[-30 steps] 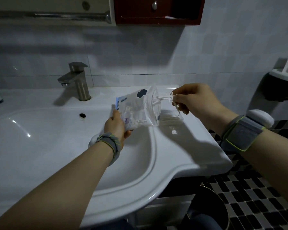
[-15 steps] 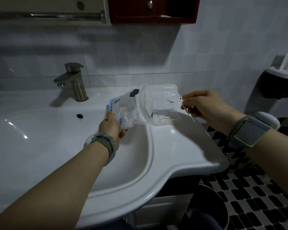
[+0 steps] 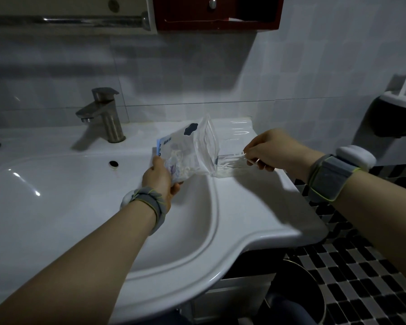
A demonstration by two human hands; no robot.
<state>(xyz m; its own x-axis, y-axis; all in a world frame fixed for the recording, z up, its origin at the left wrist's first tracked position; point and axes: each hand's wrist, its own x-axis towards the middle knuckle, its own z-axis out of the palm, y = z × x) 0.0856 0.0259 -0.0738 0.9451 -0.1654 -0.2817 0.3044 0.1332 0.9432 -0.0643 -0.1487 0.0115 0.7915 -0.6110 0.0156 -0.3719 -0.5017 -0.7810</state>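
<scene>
**One bag, one box, a bunch of picks**

One soft, crinkled clear plastic bag with blue print [image 3: 190, 148] hangs over the far right of the glossy white ceramic counter [image 3: 256, 207], its mouth turned right. The left hand [image 3: 161, 177] has its grip closed round the bag's lower end. The right hand [image 3: 270, 150] pinches a small bunch of thin white plastic floss picks [image 3: 238, 160], too blurred to count. They are over one clear, rigid rectangular box [image 3: 238, 131] standing just beside the bag. One angular brushed-metal tap [image 3: 103, 116] stands far left.

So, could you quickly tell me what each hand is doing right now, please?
Left hand: grips the plastic bag.
Right hand: pinches white floss picks.
</scene>
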